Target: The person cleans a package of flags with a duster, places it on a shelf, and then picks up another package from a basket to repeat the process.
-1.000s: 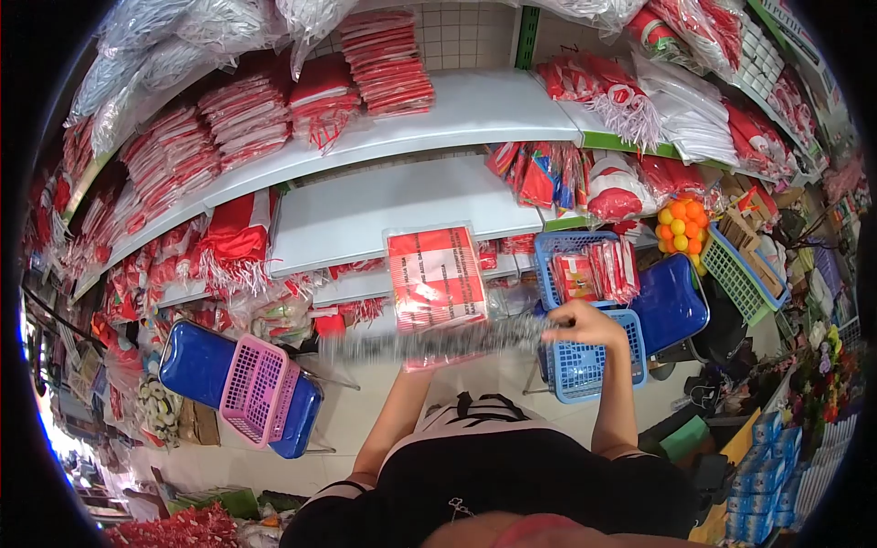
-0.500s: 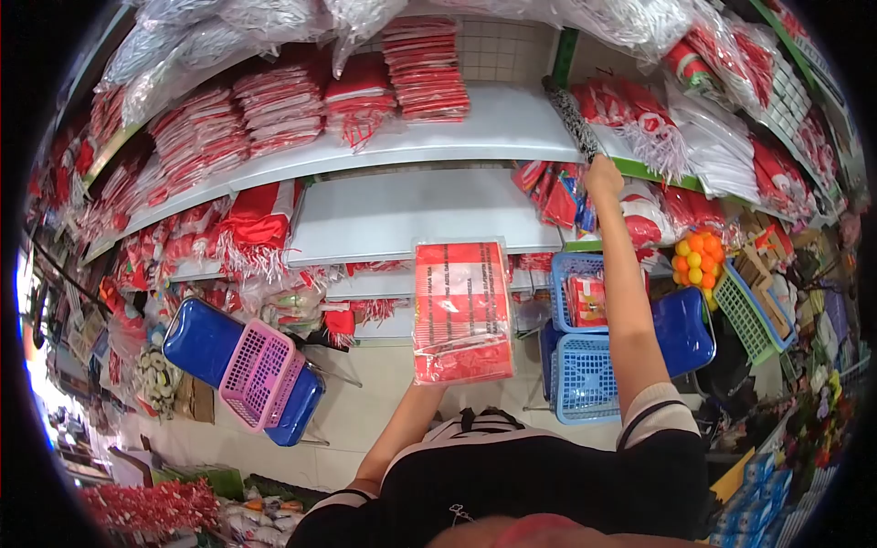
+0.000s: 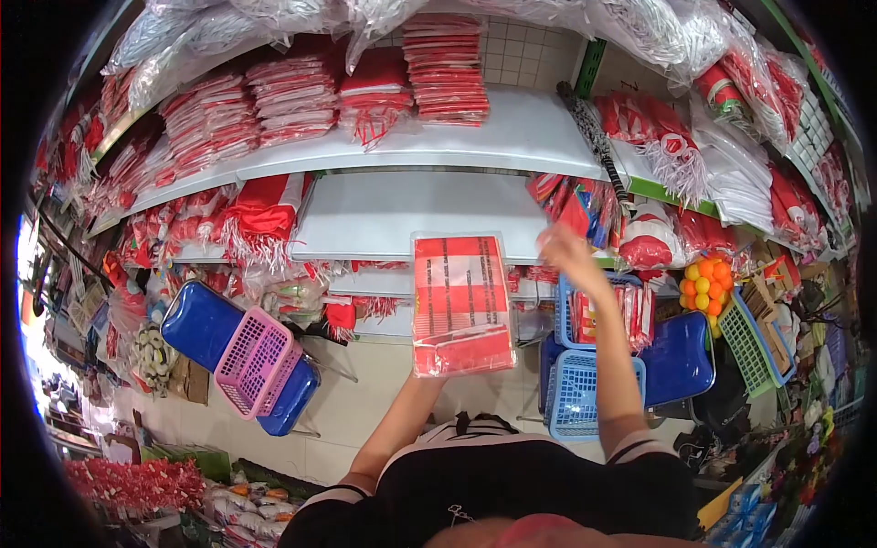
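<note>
My left hand [image 3: 422, 385] supports a clear plastic package [image 3: 462, 306] of folded red and white cloth with dark lettering; its fingers are hidden beneath the package. My right hand [image 3: 570, 258], smeared by motion, is to the right of the package, in front of the shelf edge. Its fingers are too blurred to read. Just beyond it hang small red and blue packets [image 3: 574, 205]. A speckled black-and-white feather-duster-like stick [image 3: 594, 137] rests against the upper shelf, apart from the hand.
Stacks of wrapped red and white goods [image 3: 446, 73] line the upper shelf [image 3: 530, 137]. A pink basket [image 3: 256, 365] sits on a blue chair [image 3: 203, 320] at left. To the right are blue baskets [image 3: 592, 388], another blue chair [image 3: 681, 356] and orange and yellow balls [image 3: 705, 288].
My right hand has left the speckled stick and come down and left toward the package. The stick now leans by the shelf. My left hand still holds the package.
</note>
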